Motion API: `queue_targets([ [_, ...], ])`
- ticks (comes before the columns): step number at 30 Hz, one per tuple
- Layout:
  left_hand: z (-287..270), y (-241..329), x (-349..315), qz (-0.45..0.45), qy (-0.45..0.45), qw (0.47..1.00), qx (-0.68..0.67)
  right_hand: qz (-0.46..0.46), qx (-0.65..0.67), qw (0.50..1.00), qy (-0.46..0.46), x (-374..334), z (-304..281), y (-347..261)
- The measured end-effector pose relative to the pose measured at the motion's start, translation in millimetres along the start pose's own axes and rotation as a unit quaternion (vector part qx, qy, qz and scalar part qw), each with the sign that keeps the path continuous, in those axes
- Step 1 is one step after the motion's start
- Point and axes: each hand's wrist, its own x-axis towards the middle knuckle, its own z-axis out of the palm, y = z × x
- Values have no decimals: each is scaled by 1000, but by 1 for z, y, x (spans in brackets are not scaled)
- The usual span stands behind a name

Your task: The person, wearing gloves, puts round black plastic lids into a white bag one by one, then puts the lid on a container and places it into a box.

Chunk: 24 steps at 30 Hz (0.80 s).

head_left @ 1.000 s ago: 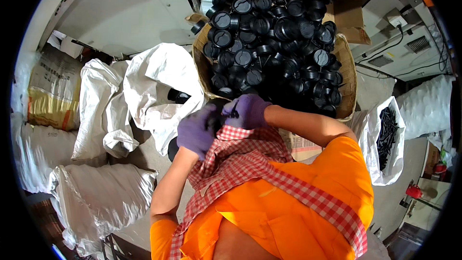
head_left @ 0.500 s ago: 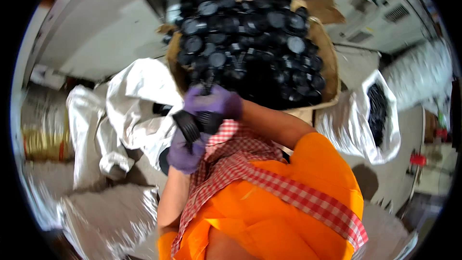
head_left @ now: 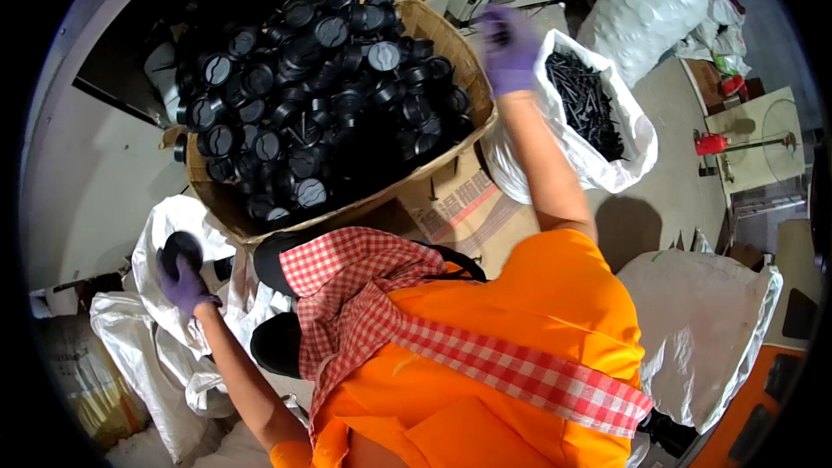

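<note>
My left hand [head_left: 184, 284], in a purple glove, grips a round black cap [head_left: 183, 250] above an open white sack [head_left: 165, 224] on the left. My right hand [head_left: 508, 50], gloved alike, is raised between the large carton and a white sack [head_left: 640, 140] full of thin black plastic sticks [head_left: 582, 104]. Its fingers look curled around something dark, but motion blurs them and I cannot make it out. In front of me, the carton [head_left: 446, 152] is heaped with black round caps [head_left: 299, 61].
A bulging white sack [head_left: 650, 9] stands at the far right, and a red-headed tool [head_left: 712, 144] is below it. A silvery sack [head_left: 693, 321] lies at my right side. Another carton [head_left: 481, 217] with printing sits under the heaped one. Grey machine panels [head_left: 95, 182] border the left.
My hands were together in front of me, holding ribbed black pieces. They have parted: the left moved left with a cap, the right swung right toward the sack of sticks. My view has turned right.
</note>
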Motion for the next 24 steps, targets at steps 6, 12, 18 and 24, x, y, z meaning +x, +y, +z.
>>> queue_targets([
  [6,8,-113,-19,-231,-155,940,200,401,-473,720,-310,8,-158,114],
  [12,51,-99,-77,-150,-261,935,187,407,-582,652,-264,0,-168,143],
  [18,69,-161,-140,-16,-505,830,236,99,-245,958,-107,28,-65,140],
  [24,53,-65,-130,-63,-605,724,325,48,95,909,-403,-38,119,-31],
])
